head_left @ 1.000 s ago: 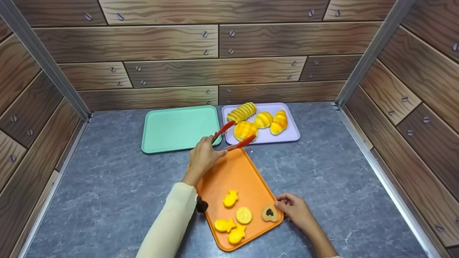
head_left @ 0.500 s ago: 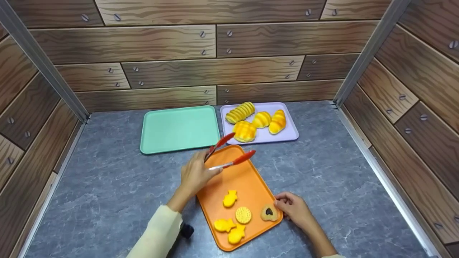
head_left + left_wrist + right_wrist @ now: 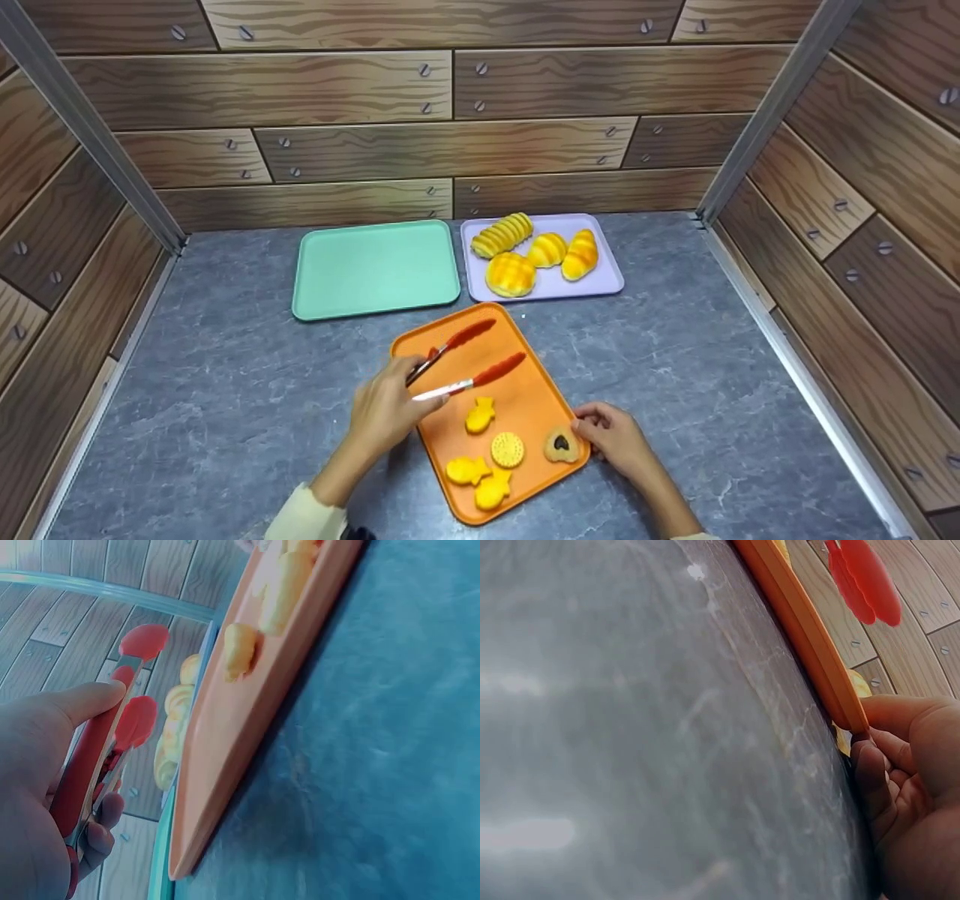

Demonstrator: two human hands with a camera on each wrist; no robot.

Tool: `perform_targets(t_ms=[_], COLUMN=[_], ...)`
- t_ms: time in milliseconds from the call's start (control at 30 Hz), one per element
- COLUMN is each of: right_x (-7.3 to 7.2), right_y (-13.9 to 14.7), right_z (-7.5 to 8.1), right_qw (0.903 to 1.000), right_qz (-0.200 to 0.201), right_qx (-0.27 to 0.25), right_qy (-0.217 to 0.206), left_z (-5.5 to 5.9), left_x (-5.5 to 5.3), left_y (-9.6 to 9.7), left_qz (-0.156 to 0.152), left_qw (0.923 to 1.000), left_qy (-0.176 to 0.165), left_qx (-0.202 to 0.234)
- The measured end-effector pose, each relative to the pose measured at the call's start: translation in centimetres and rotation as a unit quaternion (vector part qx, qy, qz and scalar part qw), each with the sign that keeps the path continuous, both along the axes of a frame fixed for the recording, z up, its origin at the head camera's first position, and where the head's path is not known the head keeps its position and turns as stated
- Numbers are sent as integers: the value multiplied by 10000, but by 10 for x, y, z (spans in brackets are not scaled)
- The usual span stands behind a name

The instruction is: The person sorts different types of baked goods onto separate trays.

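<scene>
Presently, spread tongs are gripped in the curled left hand above the orange tray, near its far edge; its right edge is pinched by the right hand. The nearest fish-shaped piece could be nudged by careless lowering.

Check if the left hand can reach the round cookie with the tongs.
Probably yes: the left hand holds the tongs spread over the orange tray, and nothing covers the round cookie, though fish-shaped cookies sit close by.

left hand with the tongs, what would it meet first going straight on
Likely the right rim of the orange tray, though the height of the tongs is unclear; if they clear it, the lilac tray.
</scene>
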State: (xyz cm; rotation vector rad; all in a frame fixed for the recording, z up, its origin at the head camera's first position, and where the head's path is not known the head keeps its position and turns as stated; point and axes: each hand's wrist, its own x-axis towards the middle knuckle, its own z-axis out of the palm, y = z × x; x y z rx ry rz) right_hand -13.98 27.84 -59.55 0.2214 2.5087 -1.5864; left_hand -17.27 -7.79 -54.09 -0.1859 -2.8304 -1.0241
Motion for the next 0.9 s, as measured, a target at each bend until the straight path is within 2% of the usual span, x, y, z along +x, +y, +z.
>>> perform_targets(t_ms=[167, 367, 500, 600, 700, 900], right_x=[1, 1, 2, 3, 3, 2], right_y=[0, 1, 2, 2, 2, 0], right_z=[-1, 1, 1, 1, 1, 1], right_qw=[10000, 9999, 9998, 9999, 9999, 9999], right_qz=[-41, 55, 85, 55, 39, 4], right_qx=[66, 14, -18, -17, 5, 13], right_qy=[22, 157, 191, 162, 127, 136], left_z=[-3, -11, -11, -10, -10, -12], left_x=[22, 53, 70, 78, 84, 88], left_y=[-7, -16, -24, -29, -33, -37], left_qz=[-44, -2, 110, 205, 289, 326], left_qw=[9998, 9992, 9988, 9980, 9976, 9967], left_qy=[-60, 114, -89, -273, -313, -290], left_qx=[-208, -387, -472, -530, -545, -691])
